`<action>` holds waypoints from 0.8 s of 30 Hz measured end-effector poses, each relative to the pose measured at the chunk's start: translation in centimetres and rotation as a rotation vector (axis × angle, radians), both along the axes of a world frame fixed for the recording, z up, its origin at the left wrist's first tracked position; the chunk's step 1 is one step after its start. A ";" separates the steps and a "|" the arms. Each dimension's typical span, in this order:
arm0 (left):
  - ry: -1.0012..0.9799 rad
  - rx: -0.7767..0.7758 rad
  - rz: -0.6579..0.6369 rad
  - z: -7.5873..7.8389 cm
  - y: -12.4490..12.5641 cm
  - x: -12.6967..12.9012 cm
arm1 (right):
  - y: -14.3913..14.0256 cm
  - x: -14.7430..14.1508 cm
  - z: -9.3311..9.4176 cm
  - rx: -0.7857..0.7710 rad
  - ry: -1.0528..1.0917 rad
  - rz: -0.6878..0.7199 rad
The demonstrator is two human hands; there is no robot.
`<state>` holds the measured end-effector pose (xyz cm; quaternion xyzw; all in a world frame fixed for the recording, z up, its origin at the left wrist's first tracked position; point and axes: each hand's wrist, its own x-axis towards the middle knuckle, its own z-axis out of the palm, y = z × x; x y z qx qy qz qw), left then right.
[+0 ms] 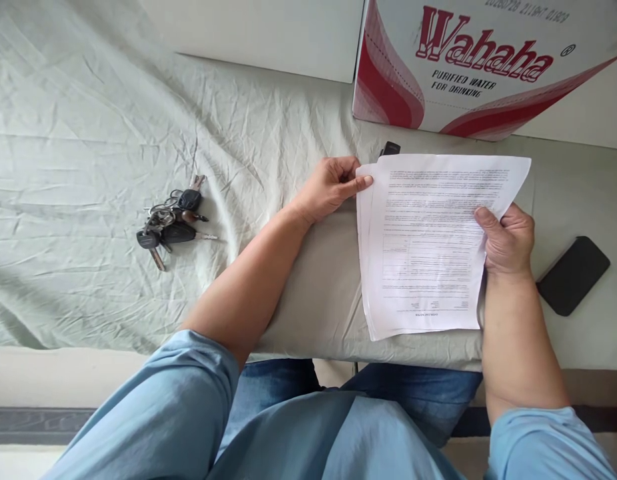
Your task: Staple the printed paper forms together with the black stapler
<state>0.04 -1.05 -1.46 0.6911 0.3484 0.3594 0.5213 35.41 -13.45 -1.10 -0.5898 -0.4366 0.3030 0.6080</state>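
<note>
Several printed sheets of paper (431,247) are held in front of me above the cloth-covered table, loosely stacked with their left edges slightly fanned. The print on the top sheet is upside down to me. My left hand (336,181) pinches the upper left corner, thumb on top and fingers behind. At the right edge, my right hand (508,237) is closed round the sheets with its thumb lying across the top page. Just behind the top edge, a small black object (390,148) is partly covered by the paper, and its kind cannot be made out.
A bunch of keys (173,223) lies on the wrinkled pale green cloth (88,173) to the left. To the right is a black rectangular case or phone (573,275). A Wahaha water carton (468,73) stands at the back against the white wall (268,33).
</note>
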 end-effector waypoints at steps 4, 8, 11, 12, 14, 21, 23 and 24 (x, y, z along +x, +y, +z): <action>0.001 0.022 0.059 -0.5 0.4 0.1 | 0.3 0.0 -0.2 0.025 -0.024 -0.024; -0.016 0.015 0.083 0.1 0.1 0.2 | 0.4 -0.2 -0.2 0.036 -0.030 -0.037; -0.026 -0.015 0.046 0.6 -0.3 0.2 | 0.2 0.0 -0.3 0.003 -0.052 -0.016; -0.030 -0.019 0.032 0.7 -0.4 0.3 | 0.1 0.1 -0.4 -0.009 -0.064 -0.005; -0.031 -0.020 0.012 0.9 -0.6 0.3 | -0.1 0.3 -0.5 -0.034 -0.106 0.022; -0.016 -0.059 0.020 1.3 -0.9 0.4 | -0.8 0.7 -0.4 -0.124 -0.273 0.076; -0.013 -0.055 -0.013 1.3 -0.8 0.3 | -0.9 0.7 -0.3 -0.129 -0.279 0.080; -0.004 -0.043 -0.026 1.2 -0.7 0.3 | -0.9 0.7 -0.3 -0.130 -0.278 0.083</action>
